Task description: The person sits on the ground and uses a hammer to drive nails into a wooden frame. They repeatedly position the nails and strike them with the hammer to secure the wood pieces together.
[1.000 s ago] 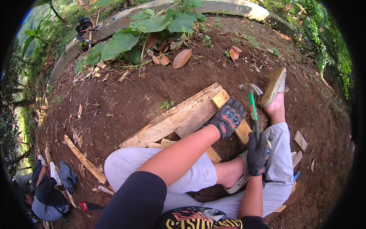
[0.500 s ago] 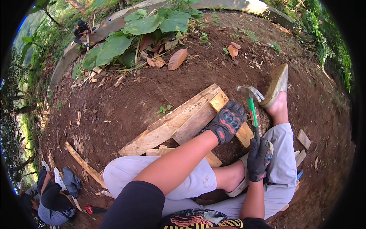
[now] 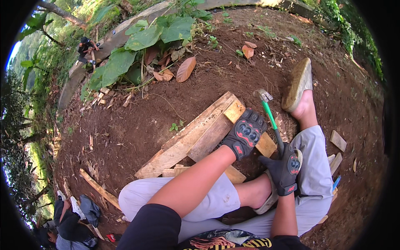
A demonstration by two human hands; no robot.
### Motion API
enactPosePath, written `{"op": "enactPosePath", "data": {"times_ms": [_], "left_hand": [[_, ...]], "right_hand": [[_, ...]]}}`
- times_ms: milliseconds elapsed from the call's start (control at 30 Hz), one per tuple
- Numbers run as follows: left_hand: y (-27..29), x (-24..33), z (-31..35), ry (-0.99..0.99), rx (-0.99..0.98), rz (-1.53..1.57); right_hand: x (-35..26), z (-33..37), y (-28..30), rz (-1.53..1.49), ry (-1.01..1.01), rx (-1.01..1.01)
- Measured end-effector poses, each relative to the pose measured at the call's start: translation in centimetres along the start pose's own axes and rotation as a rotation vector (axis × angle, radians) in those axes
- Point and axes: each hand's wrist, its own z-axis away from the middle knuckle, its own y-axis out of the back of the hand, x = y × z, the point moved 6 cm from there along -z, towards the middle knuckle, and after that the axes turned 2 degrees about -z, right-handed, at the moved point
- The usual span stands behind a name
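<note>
Now I see the right hand (image 3: 286, 168) wrapped round the hammer (image 3: 269, 113), left of the shoe (image 3: 298, 85). The left hand (image 3: 248, 132) lies over the short board (image 3: 266, 145); I can't tell if its fingers grip it.

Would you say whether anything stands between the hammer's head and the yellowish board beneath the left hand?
The left hand covers the middle of that board; nothing visible blocks its far end from the hammer's head.
</note>
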Motion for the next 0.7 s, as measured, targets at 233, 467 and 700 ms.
{"op": "enactPosePath", "data": {"times_ms": [233,467,700], "left_hand": [[0.9,-0.4,-0.2,0.047,-0.030,0.048],[1.0,-0.4,0.0,0.046,-0.019,0.087],[1.0,-0.6,0.2,0.042,0.071,0.031]], "right_hand": [[-0.1,-1.2,-0.2,-0.055,-0.183,-0.097],[-0.1,-1.2,0.2,0.104,-0.096,0.042],[1.7,-2.3,1.2,0.100,-0.064,0.023]]}}
